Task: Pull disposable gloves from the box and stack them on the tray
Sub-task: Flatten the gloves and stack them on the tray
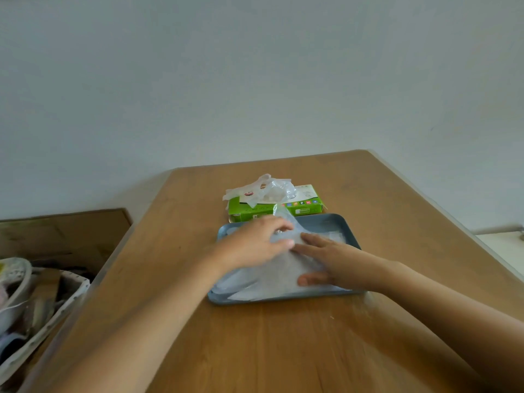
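Observation:
A grey-blue tray (337,222) lies on the wooden table, with a stack of clear disposable gloves (266,282) spread in it. Behind the tray stands the green glove box (306,204), and a loose clear glove (266,190) sticks up out of its top. My left hand (255,242) rests over the tray's far left part, thumb and fingers pinching a clear glove (286,222) whose upper end lifts toward the box. My right hand (326,256) lies flat on the stack, fingers spread, pressing it down.
The wooden table (255,350) reaches toward me and ends at a pale wall behind the box. To the left, below the table's edge, stand a cardboard box (56,236) and a basket of cluttered items (28,307).

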Demonstrator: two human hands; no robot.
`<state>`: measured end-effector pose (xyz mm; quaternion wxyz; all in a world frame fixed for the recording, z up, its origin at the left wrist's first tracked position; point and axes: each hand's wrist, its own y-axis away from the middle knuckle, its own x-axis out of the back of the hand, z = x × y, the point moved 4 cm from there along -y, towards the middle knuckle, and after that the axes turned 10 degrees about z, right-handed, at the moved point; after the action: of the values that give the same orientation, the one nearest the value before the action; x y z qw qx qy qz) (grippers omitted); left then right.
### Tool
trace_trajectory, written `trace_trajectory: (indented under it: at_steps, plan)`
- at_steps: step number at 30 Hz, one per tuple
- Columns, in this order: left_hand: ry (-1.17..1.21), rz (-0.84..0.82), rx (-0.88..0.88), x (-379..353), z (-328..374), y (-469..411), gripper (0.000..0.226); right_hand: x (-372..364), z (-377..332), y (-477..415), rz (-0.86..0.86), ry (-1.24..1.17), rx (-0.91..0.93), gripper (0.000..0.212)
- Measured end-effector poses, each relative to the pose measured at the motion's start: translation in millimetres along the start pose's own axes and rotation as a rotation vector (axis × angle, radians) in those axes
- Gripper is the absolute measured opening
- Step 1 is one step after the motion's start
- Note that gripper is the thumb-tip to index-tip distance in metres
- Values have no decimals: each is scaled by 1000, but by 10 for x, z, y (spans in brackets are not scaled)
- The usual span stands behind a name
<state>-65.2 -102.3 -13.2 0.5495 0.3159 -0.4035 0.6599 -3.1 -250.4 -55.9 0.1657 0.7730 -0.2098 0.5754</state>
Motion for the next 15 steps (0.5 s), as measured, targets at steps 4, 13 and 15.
trace_trajectory:
  at_steps: [4,13,15]
  plan:
    - [-179,-160,-75,-441,-135,20,81,21,-18,24,-7,82,103,80]
    - [-180,-210,145,-50,-569,208,107,693,237,-174,-128,47,8,42]
    - [-84,-42,196,98,-598,37,88,917,247,-472,232,-39,28,34]
